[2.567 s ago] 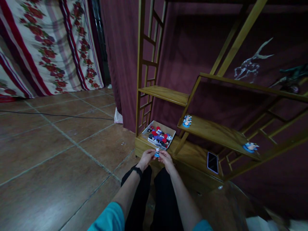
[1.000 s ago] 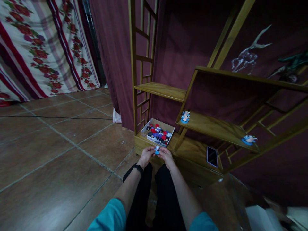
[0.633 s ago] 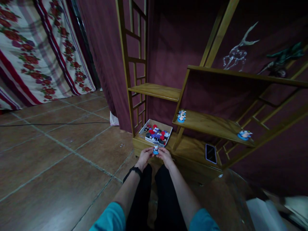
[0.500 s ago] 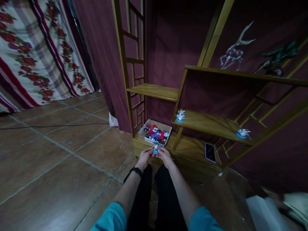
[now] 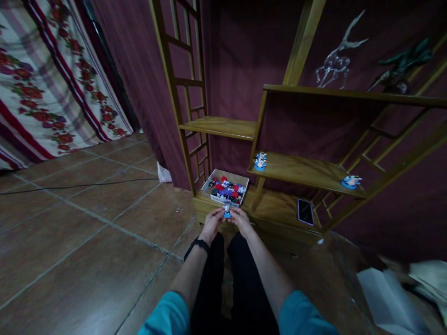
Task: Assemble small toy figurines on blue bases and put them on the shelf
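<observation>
Between my two hands is a small white figurine (image 5: 226,211) with a blue base, held upright in front of the box. My left hand (image 5: 212,223) pinches it from the left, a dark band round that wrist. From the other side, the fingers of my right hand (image 5: 241,220) close on it too. Just beyond stands an open cardboard box (image 5: 232,177) full of small red, purple, black and white figures. Similar blue-based figurines (image 5: 260,161) stand at the left end of the middle shelf, and another figurine (image 5: 351,182) is at its right end.
The wooden shelf unit (image 5: 300,172) fills the front and right. A phone (image 5: 305,211) lies on its lowest board. Higher up are a clear deer ornament (image 5: 333,67) and a dark green ornament (image 5: 401,70). A black cable (image 5: 77,186) crosses the tiled floor at left.
The camera view has shifted slightly, so the shelf appears a little higher and further left. Both hands still hold the figurine in nearly the same place.
</observation>
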A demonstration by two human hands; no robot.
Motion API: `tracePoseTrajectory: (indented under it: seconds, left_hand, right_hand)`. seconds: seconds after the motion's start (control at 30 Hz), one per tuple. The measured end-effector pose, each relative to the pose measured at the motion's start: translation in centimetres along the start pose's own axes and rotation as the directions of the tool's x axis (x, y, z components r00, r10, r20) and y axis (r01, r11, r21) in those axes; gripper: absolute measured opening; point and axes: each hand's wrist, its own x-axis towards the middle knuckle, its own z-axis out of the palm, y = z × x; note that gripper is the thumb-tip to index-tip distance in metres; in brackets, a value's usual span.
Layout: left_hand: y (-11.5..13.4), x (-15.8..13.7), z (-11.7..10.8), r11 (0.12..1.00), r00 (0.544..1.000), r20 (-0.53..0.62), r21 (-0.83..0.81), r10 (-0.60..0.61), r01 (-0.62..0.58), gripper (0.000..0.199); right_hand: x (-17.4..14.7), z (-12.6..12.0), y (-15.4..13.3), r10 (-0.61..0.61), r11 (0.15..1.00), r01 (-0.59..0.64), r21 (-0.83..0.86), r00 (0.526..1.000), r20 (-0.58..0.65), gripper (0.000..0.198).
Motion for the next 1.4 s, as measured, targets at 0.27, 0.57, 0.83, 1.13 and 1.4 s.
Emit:
tracePoseTrajectory:
  seconds: [0.27,0.57,0.83,1.13,1.4]
  left_hand:
    - [-0.3,0.1,0.1,0.997,1.0,0.026,0.07,0.009,-0.011,0.034]
    - [-0.8,0.9,-0.1,0.995,0.999,-0.036,0.1,0.021,-0.017,0.03]
    - [-0.4,0.8,0.1,0.998,1.0,-0.008,0.063,-0.013,0.014,0.033]
    - [-0.2,0.6,0.3,0.998,0.999,0.003,0.053,-0.037,0.037,0.029]
    - [-0.3,0.1,0.1,1.0,1.0,0.012,0.023,0.019,-0.019,0.032]
  right_hand:
    - [0.1,-0.5,0.6,-0.001,0.999,0.001,-0.051,1.0,-0.006,0.033]
    - [1.1,-0.6,1.2,0.031,0.997,-0.031,-0.065,1.0,-0.006,0.035]
    - [1.2,-0.2,1.1,0.017,1.0,-0.017,-0.015,1.0,-0.018,0.034]
    - [1.2,-0.7,1.1,0.021,1.0,-0.021,-0.002,0.999,-0.026,0.031]
    - [0.6,-0.5,0.6,-0.04,0.999,0.04,0.0,0.999,0.003,0.031]
